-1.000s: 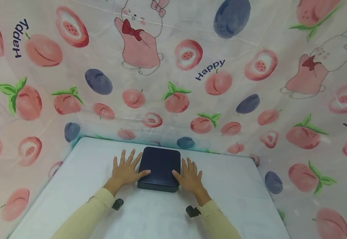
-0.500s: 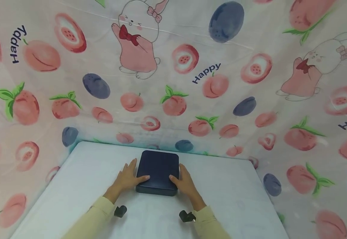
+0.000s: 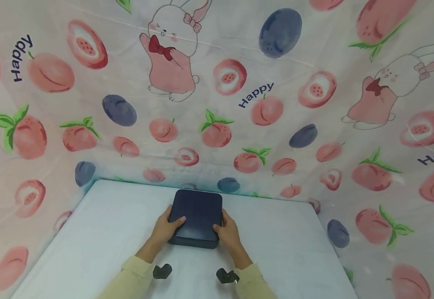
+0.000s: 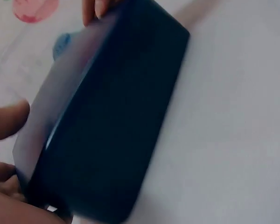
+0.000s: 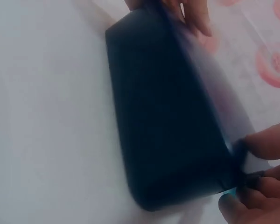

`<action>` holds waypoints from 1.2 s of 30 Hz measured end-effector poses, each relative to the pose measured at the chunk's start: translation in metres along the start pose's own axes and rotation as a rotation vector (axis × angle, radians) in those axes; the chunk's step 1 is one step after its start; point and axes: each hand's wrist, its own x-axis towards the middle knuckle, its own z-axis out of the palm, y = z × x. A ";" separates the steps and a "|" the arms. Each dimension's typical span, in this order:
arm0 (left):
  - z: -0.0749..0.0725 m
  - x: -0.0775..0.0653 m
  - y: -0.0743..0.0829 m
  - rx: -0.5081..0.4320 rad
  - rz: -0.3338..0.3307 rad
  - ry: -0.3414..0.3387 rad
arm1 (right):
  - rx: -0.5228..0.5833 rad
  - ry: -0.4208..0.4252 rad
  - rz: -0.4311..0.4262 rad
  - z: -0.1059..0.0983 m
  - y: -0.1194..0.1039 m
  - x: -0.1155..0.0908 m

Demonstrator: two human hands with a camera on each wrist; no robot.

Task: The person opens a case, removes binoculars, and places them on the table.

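A dark navy rectangular box [image 3: 197,209] with rounded corners and a smooth lid stands near the middle of the white table. My left hand [image 3: 163,228] grips its left side, thumb over the top edge and fingers round the side wall. On the opposite side my right hand [image 3: 230,233] holds it the same way. Up close in the left wrist view, the box's front wall [image 4: 112,116] is blurred and dark, and its shiny lid mirrors pinkish patches. Fingers of the right hand [image 5: 261,191] curl at the corner in the right wrist view. The underside is hidden.
The white tabletop [image 3: 277,245] spreads on both sides of the box. A curtain [image 3: 187,137] printed with peaches, plums and rabbits hangs behind and beside the table. Small black devices, one [image 3: 162,271] at the left cuff and one [image 3: 226,275] at the right, sit by the wrists.
Both hands, earlier spread flat beside the box with thumbs on the lid, have closed in and now grip its sides. The view has tipped up slightly.
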 end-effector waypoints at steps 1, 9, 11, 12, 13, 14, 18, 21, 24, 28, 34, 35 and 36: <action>0.001 -0.001 0.002 -0.024 -0.003 0.012 | 0.004 -0.001 -0.006 0.000 -0.001 -0.001; -0.002 -0.006 0.030 -0.117 -0.033 0.034 | 0.001 0.005 -0.007 -0.009 -0.019 -0.004; -0.005 -0.008 0.036 -0.155 -0.037 0.028 | 0.028 -0.005 -0.007 -0.013 -0.024 -0.005; -0.007 -0.009 0.038 -0.175 -0.039 0.022 | 0.037 -0.009 -0.009 -0.014 -0.026 -0.005; -0.008 -0.010 0.039 -0.193 -0.044 0.013 | 0.045 -0.013 -0.013 -0.016 -0.028 -0.005; -0.010 -0.010 0.040 -0.208 -0.044 0.005 | 0.064 -0.017 -0.009 -0.017 -0.030 -0.006; -0.020 -0.012 0.043 -0.265 -0.050 -0.034 | 0.114 -0.034 -0.002 -0.021 -0.037 -0.008; -0.029 -0.014 0.045 -0.292 -0.038 -0.055 | 0.133 -0.052 -0.013 -0.022 -0.042 -0.010; -0.038 -0.015 0.048 -0.304 -0.013 -0.078 | 0.142 -0.065 -0.026 -0.022 -0.049 -0.012; -0.049 -0.019 0.052 -0.293 -0.009 -0.097 | 0.152 -0.073 -0.043 -0.019 -0.059 -0.013; -0.068 -0.023 0.052 -0.252 -0.008 -0.114 | 0.176 -0.102 -0.051 -0.012 -0.068 -0.015; -0.071 -0.023 0.052 -0.243 -0.007 -0.117 | 0.182 -0.103 -0.050 -0.011 -0.069 -0.015; -0.074 -0.024 0.051 -0.233 -0.005 -0.121 | 0.186 -0.104 -0.048 -0.010 -0.070 -0.016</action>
